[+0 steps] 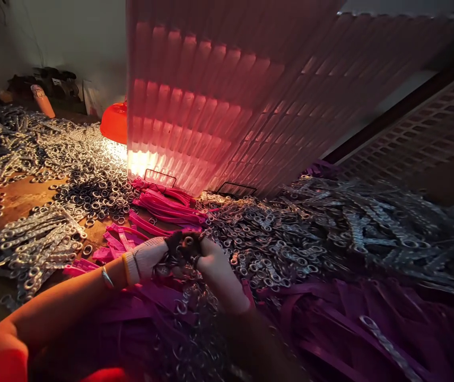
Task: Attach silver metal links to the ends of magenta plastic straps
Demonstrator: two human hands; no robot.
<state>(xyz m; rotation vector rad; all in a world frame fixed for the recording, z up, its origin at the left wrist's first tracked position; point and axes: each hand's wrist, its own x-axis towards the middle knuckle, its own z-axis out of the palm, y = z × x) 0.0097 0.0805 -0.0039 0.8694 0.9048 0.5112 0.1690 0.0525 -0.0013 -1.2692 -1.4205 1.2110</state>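
Pink straps (167, 204), ring (188, 237) between left hand (156, 254) and right hand (217, 265), cannot tell if either grip is closed

My left hand (155, 258): white glove, black fingers, yellow cuff. Right hand (218, 269): whitish glove, black fingertips. Strips (162, 206) magenta, rings (95, 188) silver. Lamp shade (114, 122) orange-red. Bottle (44, 102) toward tabletop (22, 193)'s far edge: salmon. Sheet (195, 101): pink-lit, ribbed rows. Tabletop brown.
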